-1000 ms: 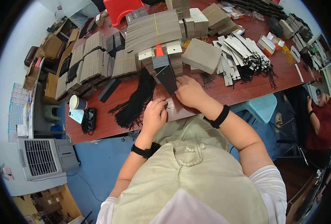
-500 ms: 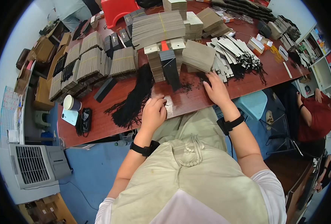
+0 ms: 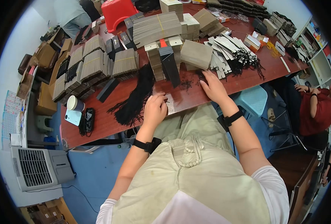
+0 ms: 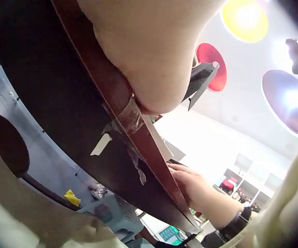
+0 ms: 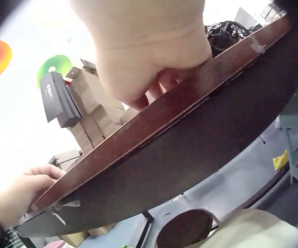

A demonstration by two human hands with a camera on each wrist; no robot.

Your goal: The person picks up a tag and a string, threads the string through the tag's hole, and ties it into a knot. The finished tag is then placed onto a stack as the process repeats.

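In the head view my left hand (image 3: 155,108) rests on the front edge of the red-brown table (image 3: 180,100), fingers loosely bent, holding nothing visible. My right hand (image 3: 215,89) lies farther right, fingers extended onto the tabletop beside small black scraps (image 3: 188,84) and just in front of a grey-beige block (image 3: 196,54). The right wrist view shows its fingertips partly hidden behind the palm. Between the hands, a stack of black strips (image 3: 169,67) leans down from grey board stacks (image 3: 155,61). A bundle of black cords (image 3: 139,95) lies just left of my left hand.
Banded grey board bundles (image 3: 93,65) line the table's left side, with a paper cup (image 3: 75,103) and phone (image 3: 73,117) near the edge. White strips with black cords (image 3: 234,52) lie at right. A blue stool (image 3: 252,100) stands below; a seated person (image 3: 315,108) is beyond.
My right hand has left the lower end of the black strips and moved right to the table by the grey-beige block. My left hand stays at the table edge. The view has shifted slightly.
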